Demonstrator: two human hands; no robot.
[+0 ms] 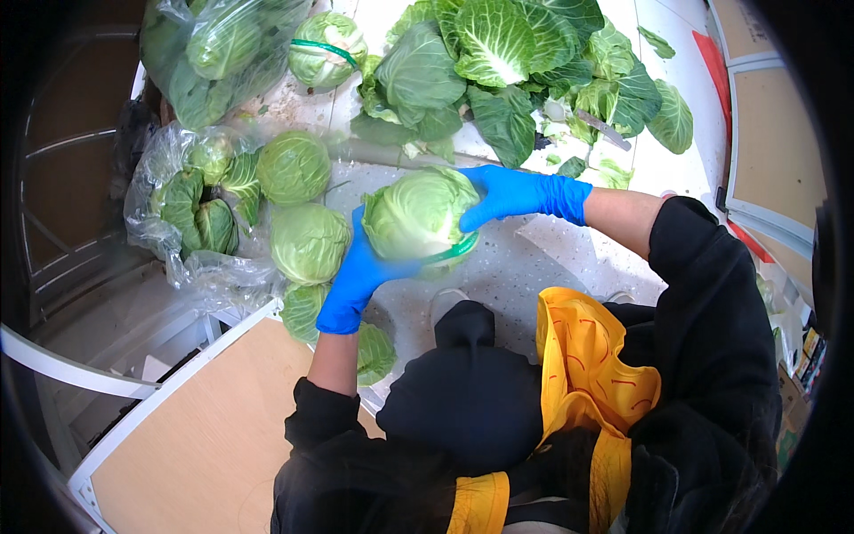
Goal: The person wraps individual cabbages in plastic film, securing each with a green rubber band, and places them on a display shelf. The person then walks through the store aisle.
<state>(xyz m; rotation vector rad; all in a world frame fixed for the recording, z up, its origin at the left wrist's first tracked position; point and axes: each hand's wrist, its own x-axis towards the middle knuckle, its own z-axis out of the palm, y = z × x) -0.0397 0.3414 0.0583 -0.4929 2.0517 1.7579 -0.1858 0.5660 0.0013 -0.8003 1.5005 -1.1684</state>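
Note:
Between my two blue-gloved hands is a pale green cabbage head with a green band around its lower part. My left hand cups its left and lower side, partly blurred. My right hand grips the upper right side, thumb near the white stem part. Just left of my left hand lie bare cabbage heads on the speckled floor. Another cabbage with a green band sits farther off, beside a heap of loose dark cabbage leaves.
A knife lies among leaf scraps at the upper right. Clear plastic bags with cabbages are at the upper left, and an open plastic bag lies below. A white-edged wooden panel stands at the lower left.

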